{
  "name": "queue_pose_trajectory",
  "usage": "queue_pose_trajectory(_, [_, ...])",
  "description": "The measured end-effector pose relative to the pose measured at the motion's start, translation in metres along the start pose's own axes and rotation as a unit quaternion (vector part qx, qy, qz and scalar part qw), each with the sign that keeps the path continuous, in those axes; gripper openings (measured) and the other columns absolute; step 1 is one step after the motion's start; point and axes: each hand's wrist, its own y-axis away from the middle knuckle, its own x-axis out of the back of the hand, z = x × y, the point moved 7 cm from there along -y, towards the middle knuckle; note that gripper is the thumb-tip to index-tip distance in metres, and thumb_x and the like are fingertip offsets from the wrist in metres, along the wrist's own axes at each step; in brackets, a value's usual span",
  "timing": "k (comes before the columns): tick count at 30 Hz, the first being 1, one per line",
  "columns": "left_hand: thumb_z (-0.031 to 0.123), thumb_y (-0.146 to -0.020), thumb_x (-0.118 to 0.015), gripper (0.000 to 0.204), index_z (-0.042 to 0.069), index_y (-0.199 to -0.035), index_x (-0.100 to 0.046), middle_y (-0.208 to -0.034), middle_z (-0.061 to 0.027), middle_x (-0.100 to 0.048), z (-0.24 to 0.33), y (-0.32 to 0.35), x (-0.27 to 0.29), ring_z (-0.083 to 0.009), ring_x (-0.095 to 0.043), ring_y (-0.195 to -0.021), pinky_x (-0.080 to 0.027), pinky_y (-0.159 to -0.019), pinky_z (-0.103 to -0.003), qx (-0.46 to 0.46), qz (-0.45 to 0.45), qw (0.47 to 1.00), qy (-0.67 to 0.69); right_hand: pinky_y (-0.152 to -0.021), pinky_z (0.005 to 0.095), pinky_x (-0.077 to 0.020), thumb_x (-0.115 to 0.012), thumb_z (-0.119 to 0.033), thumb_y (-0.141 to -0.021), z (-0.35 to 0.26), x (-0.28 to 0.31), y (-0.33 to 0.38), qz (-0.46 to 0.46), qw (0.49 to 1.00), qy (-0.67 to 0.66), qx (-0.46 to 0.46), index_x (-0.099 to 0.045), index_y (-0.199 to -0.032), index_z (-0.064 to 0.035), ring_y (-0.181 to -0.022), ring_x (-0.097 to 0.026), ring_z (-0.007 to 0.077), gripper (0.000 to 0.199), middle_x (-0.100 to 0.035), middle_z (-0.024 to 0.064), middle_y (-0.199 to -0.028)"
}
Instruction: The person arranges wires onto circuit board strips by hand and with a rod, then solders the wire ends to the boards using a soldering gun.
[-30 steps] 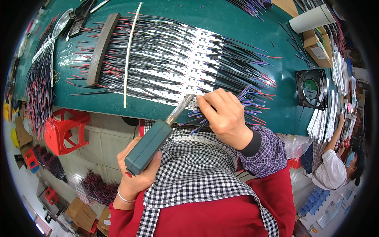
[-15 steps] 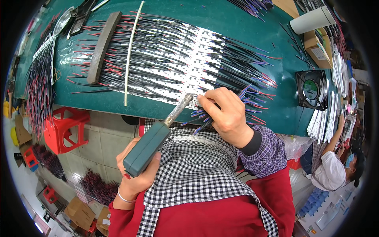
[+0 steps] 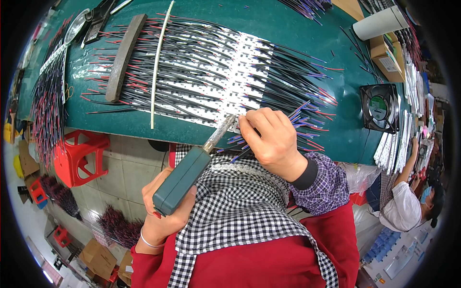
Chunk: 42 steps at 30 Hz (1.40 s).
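In my left hand [image 3: 169, 204] is a dark green gun-shaped soldering iron [image 3: 178, 185], its metal tip pointing up and right onto the near end of a white circuit board panel [image 3: 245, 57]. Just right of the tip, my right hand [image 3: 271, 137] pinches a wire; a bundle of blue-ended black wires [image 3: 300, 117] sticks out around and beneath this hand. The fingertips hide the joint itself. Black wires with red ends [image 3: 187, 72] run leftward over the panel in rows, and more black wires leave its right side.
A grey bar [image 3: 127, 57] and a thin pale strip [image 3: 160, 62] lie across the wires. At right stand a black fan [image 3: 379, 109], a white cylinder [image 3: 379, 24] and a cardboard box [image 3: 386, 62]. Wire bundles [image 3: 48, 105] hang off the left edge above a red stool [image 3: 79, 158]. A co-worker [image 3: 406, 206] sits at right.
The soldering iron and my left hand have shifted slightly up and right. My right hand has moved a little left and down, still pinched beside the tip.
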Motion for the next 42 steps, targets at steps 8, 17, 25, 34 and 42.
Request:
queue_pose_trajectory(8, [-0.002, -0.077, -0.075, 0.026, -0.005, -0.102, -0.068, -0.093, -0.0107, -0.069, -0.01, 0.022, 0.0, -0.0206, -0.066, -0.079, -0.053, -0.07, -0.031, -0.014, 0.053, 0.998, 0.01, -0.062, 0.032, -0.0433, -0.062, -0.011, -0.067, 0.0, -0.003, -0.002, -0.008, 1.0, 0.002, 0.009, -0.064, -0.087, 0.0026, -0.078, -0.056, 0.0204, 0.024, -0.057, 0.0078, -0.086])
queue_pose_trajectory(17, [-0.002, -0.084, -0.074, 0.019, -0.007, -0.102, -0.07, -0.094, -0.0143, -0.071, -0.01, 0.019, 0.007, -0.0213, -0.069, -0.08, -0.054, -0.071, -0.032, 0.068, 0.111, 0.98, 0.148, -0.066, 0.0333, -0.0467, -0.065, -0.006, -0.072, 0.004, 0.007, -0.004, -0.038, 0.997, -0.061, -0.039, -0.067, -0.1, 0.0025, -0.083, -0.061, 0.0227, 0.029, -0.062, 0.0089, -0.094])
queue_pose_trajectory(25, [-0.004, -0.073, -0.074, 0.026, -0.006, -0.098, -0.069, -0.093, -0.0154, -0.07, -0.014, 0.01, 0.002, -0.0229, -0.069, -0.078, -0.054, -0.067, -0.032, 0.031, 0.101, 0.99, 0.091, -0.064, 0.0317, -0.0437, -0.061, -0.009, -0.072, 0.004, -0.001, 0.003, -0.036, 0.999, -0.01, -0.022, -0.065, -0.097, 0.0028, -0.083, -0.058, 0.0215, 0.029, -0.059, 0.0084, -0.092])
queue_pose_trajectory(34, [-0.006, -0.072, -0.071, 0.018, -0.006, -0.09, -0.067, -0.085, -0.0134, -0.066, -0.007, -0.002, -0.001, -0.0227, -0.064, -0.069, -0.051, -0.063, -0.03, 0.028, 0.059, 0.995, 0.079, -0.063, 0.0304, -0.0475, -0.063, -0.008, -0.069, 0.007, -0.006, 0.005, 0.006, 1.0, -0.028, -0.011, -0.064, -0.096, 0.0043, -0.081, -0.057, 0.0224, 0.029, -0.058, 0.0097, -0.091])
queue_pose_trajectory(42, [-0.006, -0.071, -0.07, 0.018, -0.006, -0.089, -0.067, -0.083, -0.0135, -0.066, -0.004, -0.003, 0.001, -0.0231, -0.064, -0.068, -0.05, -0.061, -0.03, 0.059, 0.031, 0.996, 0.06, -0.062, 0.0301, -0.0483, -0.062, -0.008, -0.066, 0.003, -0.005, 0.002, 0.002, 1.0, -0.022, 0.004, -0.064, -0.093, 0.0069, -0.081, -0.057, 0.0234, 0.032, -0.057, 0.0117, -0.09])
